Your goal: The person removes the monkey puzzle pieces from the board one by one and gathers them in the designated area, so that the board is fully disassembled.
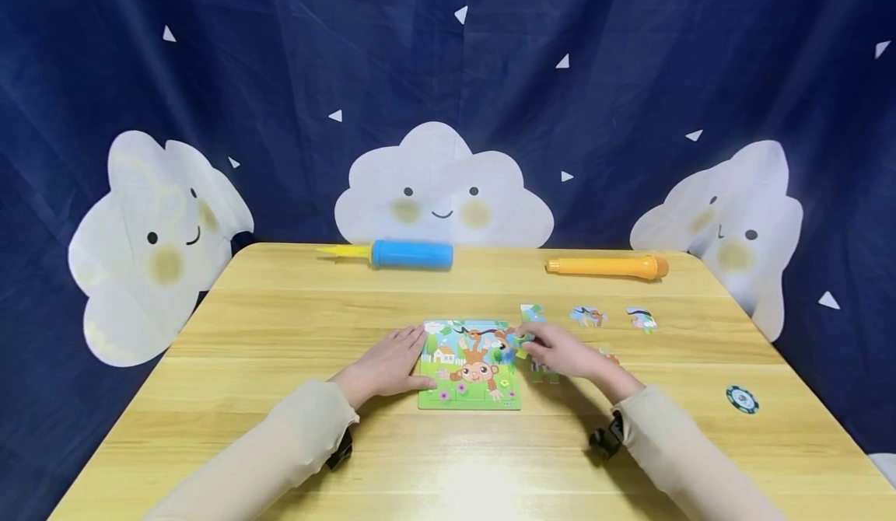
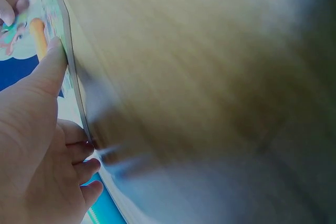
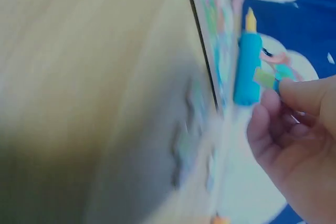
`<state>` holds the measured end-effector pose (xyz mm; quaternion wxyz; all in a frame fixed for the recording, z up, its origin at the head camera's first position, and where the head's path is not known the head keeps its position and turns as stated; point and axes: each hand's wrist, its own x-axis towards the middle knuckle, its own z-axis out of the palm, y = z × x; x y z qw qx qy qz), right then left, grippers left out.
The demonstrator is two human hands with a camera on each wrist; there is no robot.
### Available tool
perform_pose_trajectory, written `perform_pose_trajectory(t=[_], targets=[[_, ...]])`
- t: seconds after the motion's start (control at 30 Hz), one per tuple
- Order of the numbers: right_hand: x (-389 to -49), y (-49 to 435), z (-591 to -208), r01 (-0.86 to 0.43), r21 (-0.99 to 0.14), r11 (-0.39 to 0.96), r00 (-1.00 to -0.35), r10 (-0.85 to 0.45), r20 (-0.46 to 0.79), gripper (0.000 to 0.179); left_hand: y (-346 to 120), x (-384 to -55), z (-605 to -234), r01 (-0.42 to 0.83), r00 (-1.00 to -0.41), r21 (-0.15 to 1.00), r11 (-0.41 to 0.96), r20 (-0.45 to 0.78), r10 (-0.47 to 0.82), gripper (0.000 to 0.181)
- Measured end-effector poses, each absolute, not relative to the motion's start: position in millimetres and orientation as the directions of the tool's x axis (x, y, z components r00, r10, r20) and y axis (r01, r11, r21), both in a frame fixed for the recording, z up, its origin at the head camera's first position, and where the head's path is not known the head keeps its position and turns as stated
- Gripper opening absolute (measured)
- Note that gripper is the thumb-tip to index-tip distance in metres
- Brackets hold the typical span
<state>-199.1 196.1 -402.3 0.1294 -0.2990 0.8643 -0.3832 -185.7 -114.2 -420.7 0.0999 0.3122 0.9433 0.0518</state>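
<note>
A jigsaw puzzle with a monkey picture (image 1: 448, 398) lies on the wooden table. My left hand (image 1: 390, 363) rests along its left side; the thumb (image 2: 51, 59) reaches over the face and the other fingers lie by the edge. By the puzzle's right side, my right hand (image 1: 565, 351) pinches a small puzzle piece (image 3: 264, 78) between thumb and fingers, raised off the table in the right wrist view. Part of that piece is hidden by the fingers. Loose pieces (image 1: 546, 375) lie beneath and beside the right hand, partly covered by it.
More loose pieces lie farther back: one (image 1: 531, 312), another (image 1: 588, 316) and a third (image 1: 640, 319). At the far edge sit a blue balloon pump (image 1: 413, 254) with a yellow nozzle and an orange rod with a knobbed end (image 1: 603, 267). A poker chip (image 1: 742, 399) lies at right.
</note>
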Motion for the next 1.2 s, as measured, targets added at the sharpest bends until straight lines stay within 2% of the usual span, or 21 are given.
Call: perform_pose_trajectory(t=[0.2, 0.5, 0.7, 0.87, 1.2], targets=[[-201, 238, -392, -0.425, -0.756, 0.499, -0.858, -0.488, 0.160, 0.019, -114, -185, -421, 0.581, -0.783, 0.159, 0.798, -0.156, 0.602, 0.086], [-194, 312, -386, -0.314, -0.793, 0.523, -0.931, -0.334, 0.149, 0.017, -114, -185, -421, 0.580, -0.784, 0.164, 0.798, -0.156, 0.601, 0.086], [-189, 359, -392, -0.154, -0.805, 0.573, -0.965, -0.261, -0.001, 0.016, -114, -186, -423, 0.582, -0.783, 0.157, 0.798, -0.156, 0.602, 0.086], [-187, 384, -400, -0.018, -0.797, 0.604, -0.957, -0.242, -0.162, 0.016, -114, -185, -422, 0.575, -0.785, 0.171, 0.800, -0.161, 0.599, 0.085], [-186, 398, -406, 0.054, -0.737, 0.673, -0.945, -0.203, -0.255, 0.016, -114, -186, -421, 0.580, -0.786, 0.153, 0.800, -0.154, 0.599, 0.086]])
